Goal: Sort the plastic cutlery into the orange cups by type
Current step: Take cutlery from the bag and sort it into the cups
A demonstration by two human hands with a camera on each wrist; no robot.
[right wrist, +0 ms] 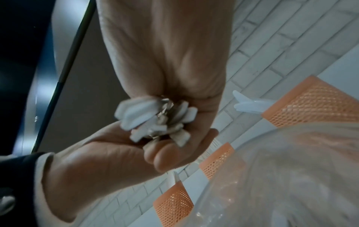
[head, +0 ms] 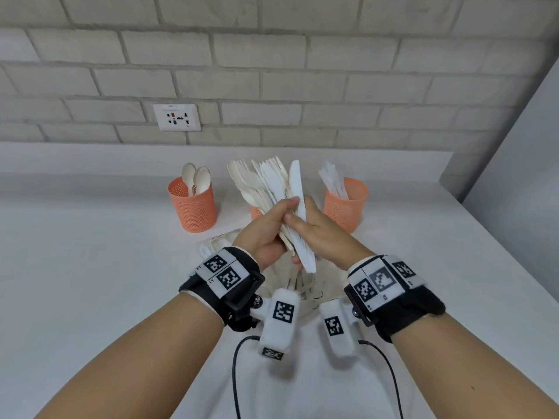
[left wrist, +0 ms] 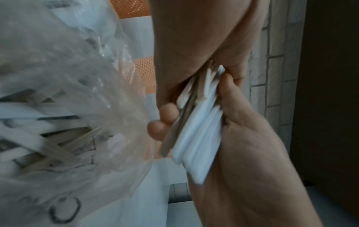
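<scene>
Holding a mixed bunch [head: 273,189] of forks, spoons and knives upright in my left hand [head: 266,231], fingers curled round the handles, while my right hand [head: 314,229] pinches one knife [head: 298,201] at the near edge of the fan. Three cups sit behind on the bench [head: 90,267]: spoon cup [head: 193,207] left, knife cup [head: 344,204] right, middle cup [head: 255,211] mostly hidden. My tip: keep the left grip firm but not crushing, slide the knife straight up along its length so neighbours don't drag out, then drop it handle-first in the right cup. The bag [left wrist: 58,107] below catches strays, I reckon.
</scene>
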